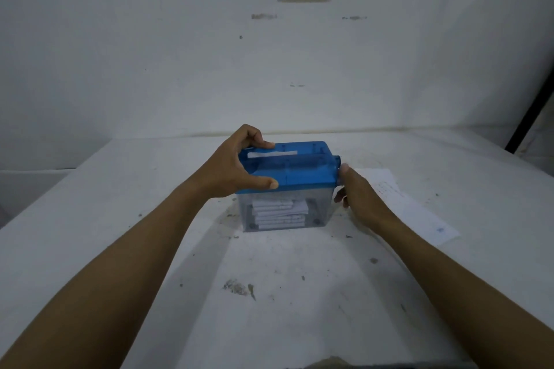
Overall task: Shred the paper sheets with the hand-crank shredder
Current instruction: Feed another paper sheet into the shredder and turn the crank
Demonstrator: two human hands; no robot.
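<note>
Centrally in the frame, the left hand (232,166) is clamping the blue lid (295,168) of the shredder (286,189), thumb on the near edge, fingers over the far edge. Right of it, the right hand (358,193) is curling at the crank side, its grip hidden. Paper strips (278,213) are lying in the clear bin. A paper sheet (413,207) is lying on the white table (120,204).

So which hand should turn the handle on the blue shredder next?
Probably the right hand. It sits at the shredder's right end, beside the blue knob where the crank goes. The left hand is busy, its grip clamped over the lid's left end, steadying the box.
</note>
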